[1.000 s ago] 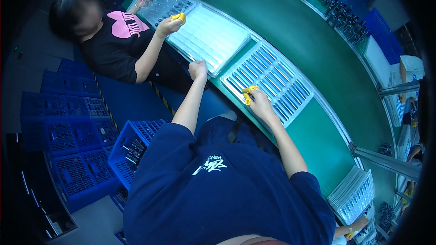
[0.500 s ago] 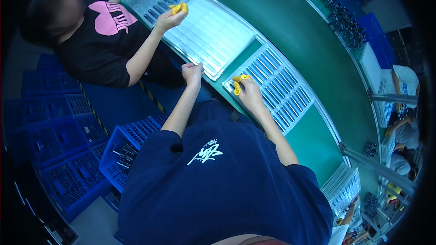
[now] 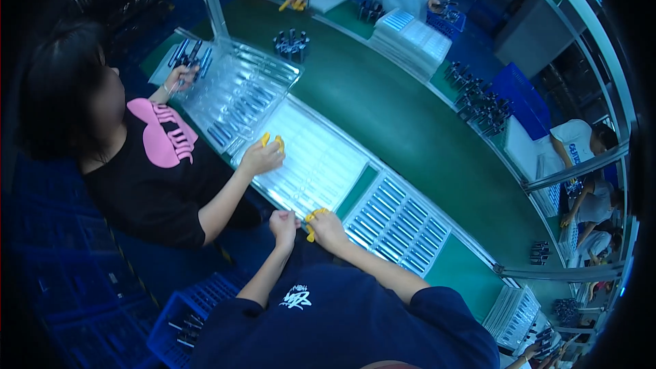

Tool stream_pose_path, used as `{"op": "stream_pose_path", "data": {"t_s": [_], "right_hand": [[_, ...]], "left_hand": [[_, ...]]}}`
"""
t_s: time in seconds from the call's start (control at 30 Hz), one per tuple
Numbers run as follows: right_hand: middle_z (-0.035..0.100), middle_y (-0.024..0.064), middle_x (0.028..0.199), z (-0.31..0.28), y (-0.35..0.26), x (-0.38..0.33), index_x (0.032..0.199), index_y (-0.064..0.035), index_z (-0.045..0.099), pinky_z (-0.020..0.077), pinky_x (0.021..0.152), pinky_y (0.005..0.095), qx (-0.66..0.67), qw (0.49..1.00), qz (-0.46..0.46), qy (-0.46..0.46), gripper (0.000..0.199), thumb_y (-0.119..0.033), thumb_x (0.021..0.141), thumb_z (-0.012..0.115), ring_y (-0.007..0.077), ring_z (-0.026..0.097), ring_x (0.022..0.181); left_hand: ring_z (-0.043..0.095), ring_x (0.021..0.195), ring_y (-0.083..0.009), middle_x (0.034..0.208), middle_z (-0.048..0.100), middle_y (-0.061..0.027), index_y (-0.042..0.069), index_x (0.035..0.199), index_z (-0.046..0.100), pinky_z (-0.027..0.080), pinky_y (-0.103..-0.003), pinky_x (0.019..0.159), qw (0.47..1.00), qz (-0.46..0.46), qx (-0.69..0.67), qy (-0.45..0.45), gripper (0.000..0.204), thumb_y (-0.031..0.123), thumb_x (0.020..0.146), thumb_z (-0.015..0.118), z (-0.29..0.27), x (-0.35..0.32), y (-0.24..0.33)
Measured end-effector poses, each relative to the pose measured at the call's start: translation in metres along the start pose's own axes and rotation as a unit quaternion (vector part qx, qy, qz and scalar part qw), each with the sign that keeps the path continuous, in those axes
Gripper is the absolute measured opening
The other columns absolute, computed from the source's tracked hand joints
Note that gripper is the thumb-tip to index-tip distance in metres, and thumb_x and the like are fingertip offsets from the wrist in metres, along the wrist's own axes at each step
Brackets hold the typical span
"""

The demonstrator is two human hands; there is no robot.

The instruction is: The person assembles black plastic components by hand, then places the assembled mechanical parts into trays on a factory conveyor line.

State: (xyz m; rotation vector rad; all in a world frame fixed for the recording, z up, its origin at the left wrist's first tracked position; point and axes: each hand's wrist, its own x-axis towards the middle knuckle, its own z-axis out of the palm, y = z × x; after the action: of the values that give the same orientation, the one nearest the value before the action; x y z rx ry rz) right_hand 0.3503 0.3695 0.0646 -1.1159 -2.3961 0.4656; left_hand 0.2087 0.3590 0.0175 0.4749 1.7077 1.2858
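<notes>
My left hand is curled into a fist at the near edge of the green conveyor table. My right hand, with yellow covers on its fingertips, lies right beside it, and the two hands touch. Both sit between a clear plastic tray and a white slotted tray filled with dark tubes. Whether anything small is pinched between my fingers is hidden.
A co-worker in a black shirt sits on my left; that person's hand, also with yellow fingertips, rests on the clear tray. Blue crates stand by my left side. More trays and other people line the far side.
My right hand has come off the slotted tray and moved left to meet my left hand at the table edge. The view has swung up, showing more of the table.
</notes>
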Motion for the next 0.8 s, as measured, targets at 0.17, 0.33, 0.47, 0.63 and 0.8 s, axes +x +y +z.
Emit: {"op": "stream_pose_path", "data": {"t_s": [0.17,0.33,0.47,0.63,0.8], "right_hand": [[0.055,0.0158,0.077,0.009,-0.016,0.007,0.075,-0.0014,0.059,0.0446,0.07,0.041,0.019,0.999,0.02,-0.032,0.009,-0.006,0.068,0.06,0.0329,0.055,0.076],[0.055,0.0188,0.079,0.006,-0.016,0.019,0.076,0.0014,0.057,0.0443,0.072,0.0432,-0.006,0.997,0.051,-0.059,0.014,-0.005,0.064,0.059,0.0355,0.055,0.077],[0.055,0.02,0.079,-0.017,-0.024,0.004,0.08,0.0024,0.056,0.0435,0.075,0.0437,-0.019,0.995,0.058,-0.077,0.018,-0.006,0.065,0.059,0.0364,0.054,0.08],[0.053,0.0213,0.084,-0.018,-0.034,0.007,0.083,0.0029,0.055,0.0429,0.075,0.0436,-0.007,0.993,0.081,-0.084,0.022,-0.004,0.063,0.061,0.0377,0.052,0.083],[0.05,0.0208,0.079,-0.018,-0.03,0.032,0.077,0.0028,0.051,0.0419,0.071,0.0436,-0.005,0.998,0.021,-0.058,0.013,0.0,0.065,0.056,0.0377,0.051,0.078]], "left_hand": [[0.061,0.056,-0.0158,0.073,0.057,-0.0108,-0.004,0.086,0.048,0.052,-0.026,0.049,0.999,-0.046,-0.015,-0.014,0.015,0.005,0.082,0.059,-0.02,-0.001,0.005],[0.061,0.06,-0.0149,0.072,0.055,-0.0079,0.0,0.087,0.048,0.052,-0.025,0.052,0.997,-0.004,-0.036,-0.068,0.019,0.018,0.092,0.051,-0.014,0.011,0.008],[0.059,0.078,-0.0161,0.088,0.053,-0.0098,0.002,0.096,0.046,0.052,-0.028,0.069,0.986,-0.015,-0.047,-0.157,0.023,0.024,0.097,0.04,-0.013,-0.005,-0.006],[0.059,0.078,-0.0148,0.092,0.051,-0.0081,0.004,0.098,0.043,0.051,-0.028,0.068,0.976,-0.039,-0.098,-0.19,0.017,0.02,0.095,0.045,-0.028,0.0,-0.024],[0.056,0.059,-0.0125,0.072,0.052,-0.0056,0.005,0.091,0.037,0.046,-0.026,0.051,0.988,0.045,0.031,-0.141,0.033,0.012,0.079,0.067,-0.018,0.031,-0.04]]}}
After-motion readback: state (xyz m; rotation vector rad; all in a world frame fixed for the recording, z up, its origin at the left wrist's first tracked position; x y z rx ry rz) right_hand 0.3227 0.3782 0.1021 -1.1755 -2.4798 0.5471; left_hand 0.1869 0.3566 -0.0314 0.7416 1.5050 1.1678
